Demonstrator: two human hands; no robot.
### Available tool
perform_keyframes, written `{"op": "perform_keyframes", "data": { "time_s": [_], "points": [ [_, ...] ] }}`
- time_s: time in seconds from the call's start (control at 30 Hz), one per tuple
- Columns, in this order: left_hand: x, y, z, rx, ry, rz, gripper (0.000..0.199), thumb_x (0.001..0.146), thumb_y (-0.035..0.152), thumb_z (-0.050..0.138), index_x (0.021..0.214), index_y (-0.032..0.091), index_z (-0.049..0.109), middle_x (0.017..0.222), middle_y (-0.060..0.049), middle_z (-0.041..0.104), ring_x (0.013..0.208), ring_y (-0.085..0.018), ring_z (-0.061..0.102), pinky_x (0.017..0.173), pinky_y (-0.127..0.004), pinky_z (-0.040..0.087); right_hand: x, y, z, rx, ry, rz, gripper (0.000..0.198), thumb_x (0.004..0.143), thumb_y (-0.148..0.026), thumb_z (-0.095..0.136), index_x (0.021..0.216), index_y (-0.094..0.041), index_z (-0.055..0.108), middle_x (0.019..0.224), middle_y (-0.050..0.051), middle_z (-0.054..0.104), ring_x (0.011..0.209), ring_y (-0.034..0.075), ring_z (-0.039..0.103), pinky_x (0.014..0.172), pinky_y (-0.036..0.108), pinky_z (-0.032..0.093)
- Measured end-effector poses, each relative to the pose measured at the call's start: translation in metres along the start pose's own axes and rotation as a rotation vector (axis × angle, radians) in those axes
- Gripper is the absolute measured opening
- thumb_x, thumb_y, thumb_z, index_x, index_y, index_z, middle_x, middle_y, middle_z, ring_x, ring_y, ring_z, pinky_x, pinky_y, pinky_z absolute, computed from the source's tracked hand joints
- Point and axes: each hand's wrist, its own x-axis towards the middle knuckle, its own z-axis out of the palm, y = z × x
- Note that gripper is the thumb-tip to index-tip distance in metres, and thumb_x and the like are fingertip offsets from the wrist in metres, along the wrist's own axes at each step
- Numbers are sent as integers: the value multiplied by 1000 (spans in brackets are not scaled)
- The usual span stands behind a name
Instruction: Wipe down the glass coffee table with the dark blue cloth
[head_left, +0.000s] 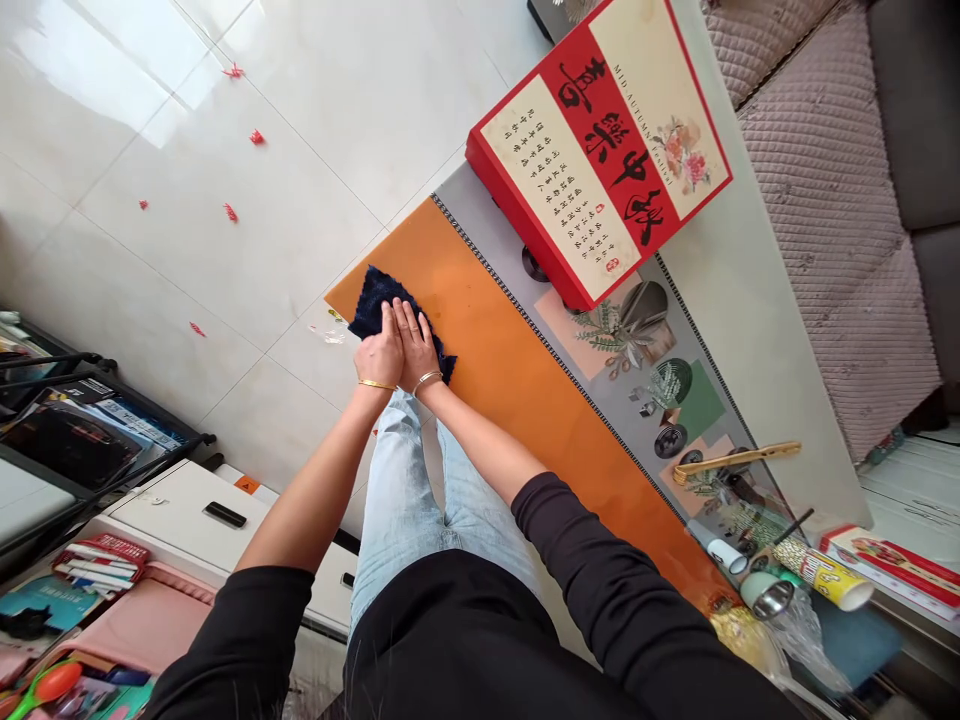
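Observation:
A dark navy, fuzzy cloth (pixel 367 300) lies bunched at the near left corner of the orange table covering (pixel 495 370). My left hand (pixel 379 358) rests on the cloth with its fingers mostly curled and one digit pointing forward; the part of the cloth beneath it is hidden. Right beside it and touching it, my right hand (pixel 417 350) presses the cloth with fingers stretched out flat. Both wrists wear a bracelet. Part of the cloth sticks out past my right hand's edge.
A red and cream gift box (pixel 600 150) stands on the patterned grey runner (pixel 585 360). A wooden stick-like tool (pixel 739 458), a yellow can (pixel 832 578) and a cup (pixel 769 595) are at the right. Red scraps (pixel 257 137) dot the tiled floor. White drawers (pixel 187 510) stand at left.

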Motion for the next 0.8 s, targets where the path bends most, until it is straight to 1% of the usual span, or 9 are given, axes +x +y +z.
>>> {"op": "perform_keyframes", "data": {
  "time_s": [0.1,0.27,0.4,0.57,0.7,0.8],
  "points": [
    [-23,18,15,0,-38,29,63,102,28,25,160,9,12,98,-20,74,85,-25,73,79,-34,54,-34,16,0,-6,-16,-8,63,103,-25,30,160,-8,11,168,12,14,157,25,8,128,49,14],
    [-55,43,40,-17,-72,99,67,99,22,28,159,3,4,95,-21,74,84,-25,73,78,-33,54,-80,39,2,-13,-23,-6,67,101,-22,35,161,-10,7,167,12,16,156,25,12,126,48,18],
    [-74,58,57,-34,-95,149,68,99,23,29,159,3,5,104,-25,72,83,-24,73,76,-32,55,-109,52,2,-26,-37,3,68,99,-20,38,160,-12,9,167,13,17,156,26,15,125,49,20],
    [-94,70,67,-78,-124,173,70,97,19,32,159,3,3,96,-22,74,84,-23,73,81,-32,53,-135,61,-3,-42,-67,26,66,100,-22,38,160,-8,14,165,15,23,155,26,19,125,48,20],
    [-111,82,77,-88,-134,207,72,97,19,34,159,3,3,90,-20,74,82,-24,73,74,-30,53,-160,71,0,-64,-71,42,65,99,-22,38,159,-8,16,164,15,26,154,26,20,124,48,22],
    [-127,93,91,-90,-138,260,71,97,18,34,159,4,4,88,-19,74,78,-23,73,69,-28,52,-187,83,4,-90,-79,57,65,99,-21,38,159,-7,19,163,16,27,154,26,22,124,48,24]
  ]
}}
